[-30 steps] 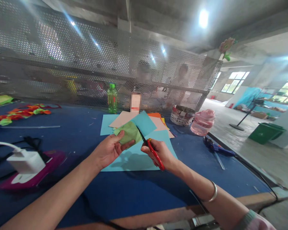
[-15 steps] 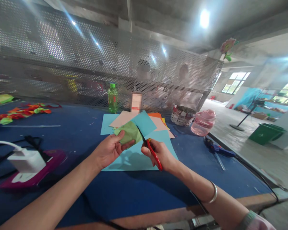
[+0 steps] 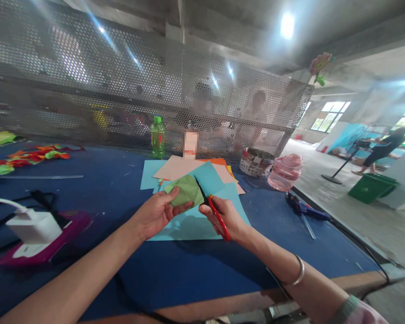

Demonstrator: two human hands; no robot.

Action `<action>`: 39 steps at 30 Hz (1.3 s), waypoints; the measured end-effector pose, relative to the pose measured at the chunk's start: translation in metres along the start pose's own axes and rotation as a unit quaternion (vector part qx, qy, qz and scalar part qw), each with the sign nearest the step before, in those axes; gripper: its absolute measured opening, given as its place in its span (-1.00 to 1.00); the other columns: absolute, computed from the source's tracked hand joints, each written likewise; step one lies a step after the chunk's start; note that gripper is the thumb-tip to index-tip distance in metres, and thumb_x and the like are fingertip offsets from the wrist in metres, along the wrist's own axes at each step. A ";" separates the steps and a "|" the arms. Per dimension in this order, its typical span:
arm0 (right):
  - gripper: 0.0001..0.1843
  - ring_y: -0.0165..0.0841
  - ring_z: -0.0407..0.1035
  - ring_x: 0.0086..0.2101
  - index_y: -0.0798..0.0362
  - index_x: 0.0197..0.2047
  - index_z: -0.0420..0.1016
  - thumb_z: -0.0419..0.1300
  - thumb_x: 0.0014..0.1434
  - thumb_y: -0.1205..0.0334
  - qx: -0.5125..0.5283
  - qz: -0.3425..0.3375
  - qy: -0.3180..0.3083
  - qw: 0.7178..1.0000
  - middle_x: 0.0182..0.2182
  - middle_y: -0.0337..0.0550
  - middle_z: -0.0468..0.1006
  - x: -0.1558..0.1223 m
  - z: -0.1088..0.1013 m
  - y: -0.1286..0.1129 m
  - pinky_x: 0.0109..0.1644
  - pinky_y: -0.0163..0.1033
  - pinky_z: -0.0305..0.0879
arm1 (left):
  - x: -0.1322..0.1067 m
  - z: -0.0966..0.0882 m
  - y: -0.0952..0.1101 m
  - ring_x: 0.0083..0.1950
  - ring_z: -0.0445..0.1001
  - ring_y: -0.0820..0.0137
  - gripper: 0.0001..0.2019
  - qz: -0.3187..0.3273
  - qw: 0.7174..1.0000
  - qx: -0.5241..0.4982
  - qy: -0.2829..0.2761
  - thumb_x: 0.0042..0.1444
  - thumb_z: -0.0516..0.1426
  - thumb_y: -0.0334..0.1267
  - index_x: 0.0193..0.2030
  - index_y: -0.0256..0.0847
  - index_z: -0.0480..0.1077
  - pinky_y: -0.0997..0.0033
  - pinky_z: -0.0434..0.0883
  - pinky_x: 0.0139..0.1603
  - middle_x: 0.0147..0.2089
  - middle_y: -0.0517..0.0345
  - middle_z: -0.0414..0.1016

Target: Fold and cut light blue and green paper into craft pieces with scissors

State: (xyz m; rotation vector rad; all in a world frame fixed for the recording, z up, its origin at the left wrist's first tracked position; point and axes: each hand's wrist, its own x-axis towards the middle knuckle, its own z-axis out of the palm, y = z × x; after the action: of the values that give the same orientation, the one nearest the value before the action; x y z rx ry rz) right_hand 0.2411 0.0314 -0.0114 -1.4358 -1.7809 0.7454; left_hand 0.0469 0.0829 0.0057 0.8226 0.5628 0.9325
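Note:
My left hand (image 3: 157, 213) pinches a small green piece of paper (image 3: 186, 191) that is joined to a light blue piece (image 3: 212, 177), held up above the table. My right hand (image 3: 227, 217) grips red-handled scissors (image 3: 217, 214) whose dark blades point up into the paper at the line between green and blue. Below both hands lies a large light blue sheet (image 3: 192, 222) on the dark blue table (image 3: 128, 189). Behind it is a stack of pink, orange and yellow sheets (image 3: 182, 166).
A green bottle (image 3: 157, 137) stands at the back by a perforated metal screen (image 3: 121, 90). A woven basket (image 3: 256, 162), a pink jar (image 3: 285, 172) and a blue glue gun (image 3: 302, 208) sit to the right. A white charger (image 3: 33, 226) on a magenta holder is at left. People sit behind the screen.
The paper in my left hand has shifted slightly right and lower, and the scissor blades have gone further into it. A person has come into view at the far right.

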 end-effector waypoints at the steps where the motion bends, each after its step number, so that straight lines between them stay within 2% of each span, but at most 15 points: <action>1: -0.43 -0.51 0.10 -0.66 0.02 -0.49 0.12 0.08 0.08 -0.34 0.004 0.003 0.004 1.000 -0.72 -0.37 0.17 0.000 0.001 0.002 -0.61 -0.39 -0.05 | 0.000 0.000 0.000 -0.11 0.58 0.28 -0.80 -0.001 1.000 0.000 0.002 0.22 0.07 -0.38 -0.18 -0.36 0.54 0.26 0.52 -0.01 -0.14 -0.04 0.62; 6: -0.43 -0.52 0.08 -0.66 0.01 -0.51 0.09 0.08 0.10 -0.33 0.004 -0.007 0.019 1.000 -0.73 -0.39 0.16 0.002 0.004 0.004 -0.59 -0.39 -0.06 | 0.000 -0.001 -0.001 -0.09 0.57 0.30 -0.79 0.004 1.000 0.003 -0.001 0.23 0.06 -0.39 -0.19 -0.34 0.55 0.29 0.52 -0.02 -0.12 -0.05 0.62; 15: -0.45 -0.51 0.13 -0.63 0.04 -0.49 0.13 0.07 0.12 -0.31 -0.055 -0.031 0.014 0.998 -0.70 -0.37 0.20 -0.001 -0.004 -0.008 -0.56 -0.40 -0.04 | -0.001 -0.001 -0.001 -0.11 0.58 0.28 -0.79 -0.001 1.000 0.000 -0.001 0.23 0.07 -0.39 -0.18 -0.35 0.54 0.26 0.52 -0.01 -0.14 -0.05 0.62; 20: -0.44 -0.50 0.16 -0.63 0.06 -0.46 0.21 0.07 0.10 -0.33 -0.046 -0.016 0.008 0.999 -0.67 -0.35 0.24 0.000 -0.004 -0.011 -0.57 -0.40 0.00 | -0.001 -0.001 0.000 -0.10 0.58 0.29 -0.79 -0.008 1.000 0.004 0.011 0.23 0.06 -0.39 -0.18 -0.34 0.54 0.30 0.52 0.00 -0.11 -0.04 0.62; 26: -0.46 -0.51 0.23 -0.65 0.06 -0.36 0.29 0.13 0.06 -0.31 -0.002 0.011 -0.008 1.000 -0.60 -0.35 0.29 0.004 -0.005 -0.007 -0.58 -0.41 0.09 | -0.002 0.002 0.002 -0.13 0.58 0.31 -0.76 0.011 0.999 0.019 0.023 0.25 0.03 -0.39 -0.22 -0.37 0.55 0.25 0.53 -0.01 -0.16 -0.03 0.63; 33: -0.45 -0.49 0.21 -0.64 0.05 -0.48 0.17 0.09 0.09 -0.31 -0.002 0.008 -0.012 1.000 -0.68 -0.36 0.23 0.005 -0.007 -0.004 -0.59 -0.40 0.06 | 0.000 -0.003 -0.003 0.00 0.54 0.24 -0.79 -0.010 0.999 0.030 -0.040 0.21 0.11 -0.33 -0.12 -0.34 0.54 0.24 0.46 0.08 -0.03 -0.07 0.59; 39: -0.42 -0.52 0.12 -0.66 0.04 -0.55 0.13 0.06 0.08 -0.34 -0.015 0.009 0.009 1.000 -0.72 -0.35 0.18 0.003 -0.006 -0.007 -0.62 -0.40 -0.06 | -0.001 -0.003 -0.004 0.04 0.51 0.22 -0.77 -0.012 0.999 0.030 -0.041 0.22 0.09 -0.31 -0.13 -0.35 0.55 0.20 0.44 0.12 -0.02 -0.07 0.58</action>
State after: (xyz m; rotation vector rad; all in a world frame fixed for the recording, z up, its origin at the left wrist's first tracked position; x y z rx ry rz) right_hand 0.2420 0.0332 -0.0020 -1.4764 -1.7755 0.7158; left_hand 0.0466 0.0816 0.0008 0.9024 0.5311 0.8593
